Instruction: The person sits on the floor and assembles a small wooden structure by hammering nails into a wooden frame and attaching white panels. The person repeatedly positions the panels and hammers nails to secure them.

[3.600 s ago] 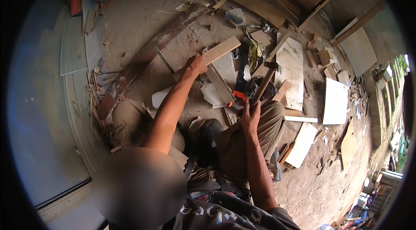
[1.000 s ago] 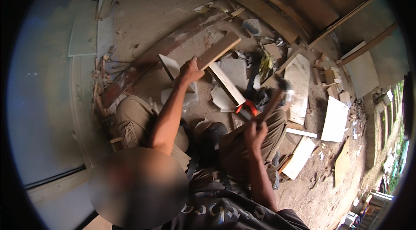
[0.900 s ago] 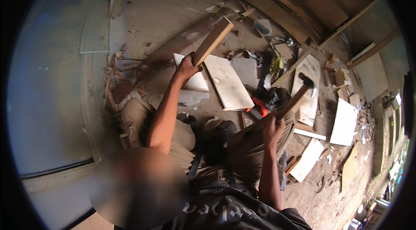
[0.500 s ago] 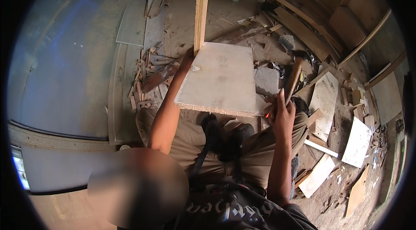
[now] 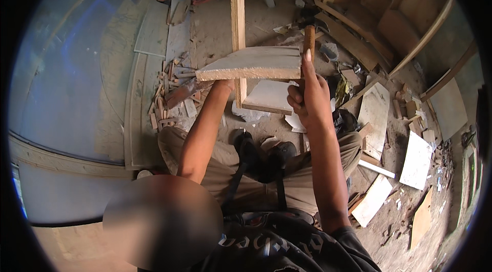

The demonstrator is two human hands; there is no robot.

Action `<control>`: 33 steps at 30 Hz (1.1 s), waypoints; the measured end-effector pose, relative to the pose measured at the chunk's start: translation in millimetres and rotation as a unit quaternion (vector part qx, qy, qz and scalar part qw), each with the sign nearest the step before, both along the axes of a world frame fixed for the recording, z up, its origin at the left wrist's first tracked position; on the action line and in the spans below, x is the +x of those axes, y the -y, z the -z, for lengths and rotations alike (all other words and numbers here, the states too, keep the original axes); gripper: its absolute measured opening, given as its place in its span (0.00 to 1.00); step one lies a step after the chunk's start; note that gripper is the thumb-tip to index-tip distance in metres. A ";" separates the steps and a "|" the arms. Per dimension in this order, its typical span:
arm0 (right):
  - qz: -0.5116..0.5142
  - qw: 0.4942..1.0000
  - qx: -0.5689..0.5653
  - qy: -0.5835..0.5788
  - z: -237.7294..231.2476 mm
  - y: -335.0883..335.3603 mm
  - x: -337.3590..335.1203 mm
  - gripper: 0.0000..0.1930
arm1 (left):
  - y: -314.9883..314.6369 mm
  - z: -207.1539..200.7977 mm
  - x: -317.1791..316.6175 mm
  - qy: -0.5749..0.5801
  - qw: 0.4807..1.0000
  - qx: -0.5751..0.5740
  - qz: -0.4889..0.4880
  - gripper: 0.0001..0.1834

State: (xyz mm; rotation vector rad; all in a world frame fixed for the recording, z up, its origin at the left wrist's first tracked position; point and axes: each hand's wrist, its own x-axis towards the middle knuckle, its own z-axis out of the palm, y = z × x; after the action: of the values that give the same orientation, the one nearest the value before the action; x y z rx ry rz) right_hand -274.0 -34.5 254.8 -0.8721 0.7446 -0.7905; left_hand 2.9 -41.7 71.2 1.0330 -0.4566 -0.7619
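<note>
In front of me a wooden board [image 5: 256,62] with a pale face and a rough raw front edge is tilted nearly edge-on. A light wooden strip [image 5: 238,21] crosses it at its far left side, sticking out above and below. My left hand [image 5: 224,86] grips this piece from underneath, beside the strip, its fingers mostly hidden. At the board's right end, my right hand [image 5: 312,95] is closed on a hammer [image 5: 309,39], one finger stretched along the wooden handle. The hammer's dark head points away from me. Below the board shows a second pale panel [image 5: 269,95].
Wood offcuts [image 5: 166,87] are heaped at the left, by a large bluish panel [image 5: 77,77]. Several pale board pieces [image 5: 416,160] lie on the dirt floor at the right. Wooden frames [image 5: 389,21] lean at the far right. My legs [image 5: 205,151] are folded below the work.
The board has tipped from showing its broad face to nearly edge-on, revealing the panel below. My right hand has moved up and left with the hammer, now beside the board's right end.
</note>
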 end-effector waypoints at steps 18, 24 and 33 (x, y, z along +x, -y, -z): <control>0.022 0.764 -0.320 -0.560 343.0 74.3 -96.2 0.21 | -23.8 2.4 44.8 -0.144 0.989 -0.034 -0.010 0.22; 0.161 0.692 -0.643 -0.286 99.6 38.9 -19.6 0.48 | -43.3 5.5 52.0 -0.131 0.991 -0.020 0.000 0.21; -0.148 0.652 -0.731 -0.134 15.0 58.4 31.4 0.25 | -69.5 20.3 36.1 -0.141 0.989 -0.027 0.036 0.20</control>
State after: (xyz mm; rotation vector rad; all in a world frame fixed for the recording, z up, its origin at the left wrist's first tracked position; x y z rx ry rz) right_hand -242.6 -92.8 239.8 -2.5583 0.0023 -0.8890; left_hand 39.0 27.8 50.9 0.8450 -0.2694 -0.9390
